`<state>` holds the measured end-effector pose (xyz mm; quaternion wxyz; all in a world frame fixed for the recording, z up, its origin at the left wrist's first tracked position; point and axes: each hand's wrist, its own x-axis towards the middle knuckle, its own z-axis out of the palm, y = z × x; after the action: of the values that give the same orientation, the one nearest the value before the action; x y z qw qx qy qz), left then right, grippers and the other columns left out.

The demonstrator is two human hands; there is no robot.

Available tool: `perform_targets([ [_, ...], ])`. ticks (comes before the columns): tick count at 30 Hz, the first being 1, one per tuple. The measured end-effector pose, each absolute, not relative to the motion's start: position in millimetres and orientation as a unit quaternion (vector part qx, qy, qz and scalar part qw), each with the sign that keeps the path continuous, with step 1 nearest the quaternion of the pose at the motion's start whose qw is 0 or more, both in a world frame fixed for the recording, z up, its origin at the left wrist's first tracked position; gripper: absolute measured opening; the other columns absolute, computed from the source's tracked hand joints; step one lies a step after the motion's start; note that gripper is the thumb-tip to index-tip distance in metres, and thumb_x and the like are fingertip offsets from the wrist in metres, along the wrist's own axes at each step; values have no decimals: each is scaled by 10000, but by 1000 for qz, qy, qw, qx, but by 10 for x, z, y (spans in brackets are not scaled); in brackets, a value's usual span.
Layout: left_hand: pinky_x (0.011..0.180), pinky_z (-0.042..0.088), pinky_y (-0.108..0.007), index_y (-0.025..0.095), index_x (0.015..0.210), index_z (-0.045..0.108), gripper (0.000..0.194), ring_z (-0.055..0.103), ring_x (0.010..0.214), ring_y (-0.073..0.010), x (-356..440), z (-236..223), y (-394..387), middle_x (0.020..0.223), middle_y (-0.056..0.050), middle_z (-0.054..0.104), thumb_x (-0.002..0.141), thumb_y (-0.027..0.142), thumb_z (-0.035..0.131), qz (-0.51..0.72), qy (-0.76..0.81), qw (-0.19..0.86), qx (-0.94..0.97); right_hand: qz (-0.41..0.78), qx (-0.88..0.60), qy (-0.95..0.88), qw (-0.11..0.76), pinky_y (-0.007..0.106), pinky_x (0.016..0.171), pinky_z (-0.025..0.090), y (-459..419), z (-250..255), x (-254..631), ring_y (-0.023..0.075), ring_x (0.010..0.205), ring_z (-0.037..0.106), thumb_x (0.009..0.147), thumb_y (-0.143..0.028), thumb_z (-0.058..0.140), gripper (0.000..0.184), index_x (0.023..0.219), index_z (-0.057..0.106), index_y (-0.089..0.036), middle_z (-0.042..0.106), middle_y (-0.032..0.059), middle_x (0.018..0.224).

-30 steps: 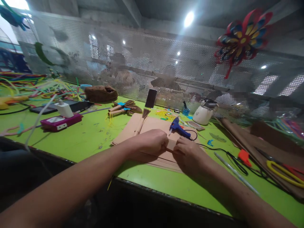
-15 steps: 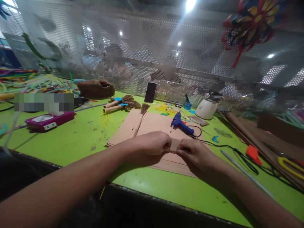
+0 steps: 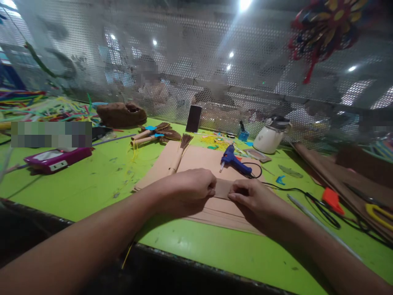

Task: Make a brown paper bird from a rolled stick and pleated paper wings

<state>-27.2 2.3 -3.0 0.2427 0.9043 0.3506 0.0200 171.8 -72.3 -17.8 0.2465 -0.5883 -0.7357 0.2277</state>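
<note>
A narrow strip of brown paper (image 3: 221, 189) spans the gap between my two hands, just above a stack of larger brown paper sheets (image 3: 202, 155). My left hand (image 3: 196, 186) has its fingers curled closed on the strip's left part. At the other end, my right hand (image 3: 253, 196) pinches the strip between thumb and forefinger. A rolled paper tube with a fringed brown end (image 3: 179, 153) lies on the sheets beyond my left hand. Past my right hand, a blue glue gun (image 3: 236, 162) rests on the stack, its black cord trailing right.
Similar paper bundles with blue ties (image 3: 153, 135) lie farther back. A purple power strip (image 3: 58, 159) sits left; a phone (image 3: 193, 119) and white jug (image 3: 270, 135) stand at the back. Yellow-handled scissors (image 3: 379, 217) and an orange piece (image 3: 333, 200) are at right.
My left hand has shifted slightly left along the strip, so more of the strip shows between my hands. My right hand keeps its pinch. The view has shifted slightly.
</note>
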Motion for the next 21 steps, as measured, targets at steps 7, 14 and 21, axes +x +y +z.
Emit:
perform_targets([
  [7,514,255,-269,180,729,594,170,387,493,-104,-281,-82,44,650,-19,577,750,269,450,28,360,243,900,256,-587,-719,269,222,520,311,-707,-239,1729,113,590,428,801,-241,508,176,645,533,-165,525,-5,626],
  [14,508,226,-263,170,691,589,114,325,472,-86,-278,-126,91,566,18,534,681,218,486,26,382,281,880,301,-565,-707,300,224,523,327,-699,-258,1749,113,584,432,766,-247,551,142,651,544,-165,520,-10,623],
  [21,498,252,-255,178,710,616,153,396,509,-104,-254,-105,157,605,4,569,677,252,487,23,351,270,896,298,-549,-725,291,220,539,339,-682,-241,1794,114,596,438,749,-237,570,117,661,555,-160,509,-14,620],
])
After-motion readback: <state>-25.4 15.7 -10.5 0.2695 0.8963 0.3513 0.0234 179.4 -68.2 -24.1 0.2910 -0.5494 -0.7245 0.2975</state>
